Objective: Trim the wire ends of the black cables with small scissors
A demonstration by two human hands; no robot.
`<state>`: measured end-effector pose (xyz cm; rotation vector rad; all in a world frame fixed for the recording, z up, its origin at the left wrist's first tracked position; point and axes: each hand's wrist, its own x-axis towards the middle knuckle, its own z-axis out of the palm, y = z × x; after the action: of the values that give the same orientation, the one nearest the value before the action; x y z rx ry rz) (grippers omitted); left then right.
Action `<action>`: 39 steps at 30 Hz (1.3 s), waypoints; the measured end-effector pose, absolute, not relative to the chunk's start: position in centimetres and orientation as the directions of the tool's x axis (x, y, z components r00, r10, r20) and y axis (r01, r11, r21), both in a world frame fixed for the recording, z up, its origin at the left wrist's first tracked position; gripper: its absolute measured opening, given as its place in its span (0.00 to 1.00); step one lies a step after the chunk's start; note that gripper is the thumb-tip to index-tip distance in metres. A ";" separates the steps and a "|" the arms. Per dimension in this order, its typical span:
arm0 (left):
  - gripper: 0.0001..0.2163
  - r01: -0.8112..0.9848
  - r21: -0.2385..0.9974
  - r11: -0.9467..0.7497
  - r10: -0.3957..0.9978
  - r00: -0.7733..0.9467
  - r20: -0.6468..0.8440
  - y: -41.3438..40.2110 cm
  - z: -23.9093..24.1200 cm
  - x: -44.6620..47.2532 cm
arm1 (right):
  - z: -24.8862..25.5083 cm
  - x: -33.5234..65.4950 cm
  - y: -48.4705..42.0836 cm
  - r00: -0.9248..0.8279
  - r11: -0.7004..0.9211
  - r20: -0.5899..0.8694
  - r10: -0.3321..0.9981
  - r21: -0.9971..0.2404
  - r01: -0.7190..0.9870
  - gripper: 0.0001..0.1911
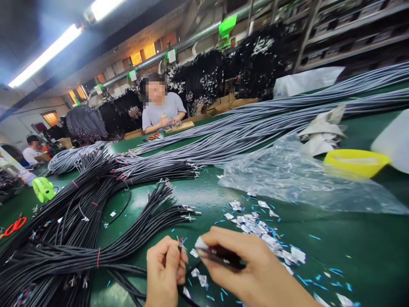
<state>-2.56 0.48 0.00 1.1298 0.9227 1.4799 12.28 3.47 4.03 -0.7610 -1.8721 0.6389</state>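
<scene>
my left hand point(166, 268) pinches a black cable end point(180, 244); my right hand point(252, 266), just beside it, keeps a narrow grip on a dark tool point(220, 257). foil scraps point(255, 228) litter the green worktop point(335, 256) beyond the right hand; black cable bundles point(79, 230) lie left.

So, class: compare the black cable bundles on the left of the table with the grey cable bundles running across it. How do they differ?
The black cable bundles are dark and curve across the table's left side, bound with red ties; the grey cable bundles are pale, lie nearly straight and stretch away to the right. The black ones lie nearer the person's hands; the grey ones lie farther back. Both rest on the green table with stripped wire ends showing.
</scene>
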 end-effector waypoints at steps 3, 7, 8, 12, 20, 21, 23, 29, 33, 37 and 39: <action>0.19 -0.115 0.938 -0.326 0.934 -0.190 0.301 0.2 0.4 -2.2 | 3.7 12.8 3.7 -0.278 0.631 0.567 0.775 -0.721 0.287 0.10; 0.13 0.104 0.871 -0.480 0.805 -0.344 0.484 0.0 0.9 -2.0 | 3.2 13.1 3.8 -0.338 0.729 0.647 0.683 -0.582 0.359 0.12; 0.12 0.127 0.855 -0.504 0.778 -0.364 0.512 0.1 0.8 -2.0 | 3.2 13.2 3.8 -0.354 0.744 0.655 0.667 -0.563 0.360 0.12; 0.07 0.214 0.795 -0.568 0.691 -0.401 0.601 0.1 0.6 -1.8 | 3.2 13.4 3.7 -0.337 0.769 0.696 0.634 -0.522 0.369 0.10; 0.05 0.388 0.743 -0.546 0.704 -0.269 0.657 -0.2 0.8 -1.3 | 4.0 13.3 3.9 -0.341 0.680 0.606 0.719 -0.714 0.165 0.07; 0.05 0.404 0.733 -0.546 0.707 -0.248 0.663 -0.2 0.8 -1.2 | 4.1 13.3 3.9 -0.369 0.665 0.582 0.724 -0.731 0.151 0.07; 0.06 0.441 0.704 -0.556 0.707 -0.194 0.680 -0.2 0.8 -1.3 | 4.1 13.3 3.9 -0.419 0.640 0.537 0.732 -0.753 0.154 0.08; 0.10 0.484 0.661 -0.573 0.757 0.005 0.653 -0.2 1.0 -2.1 | 4.3 13.7 4.1 -0.559 0.601 0.412 0.719 -0.772 0.204 0.13; 0.15 0.442 0.685 -0.579 0.785 0.076 0.615 -0.2 1.1 -2.7 | 5.0 13.6 4.0 -0.658 0.481 0.307 0.688 -0.872 0.096 0.11; 0.14 0.456 0.674 -0.581 0.755 -0.007 0.656 -0.2 1.0 -2.2 | 4.7 13.3 4.5 -0.596 0.557 0.391 0.702 -0.822 0.118 0.10; 0.12 0.458 0.676 -0.577 0.735 -0.069 0.674 -0.2 0.8 -1.8 | 4.2 13.4 5.3 -0.455 0.614 0.484 0.748 -0.765 0.196 0.09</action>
<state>-1.80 -0.24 0.83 1.9635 1.2979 1.6978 13.43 5.27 4.15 -0.7463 -1.9725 0.8043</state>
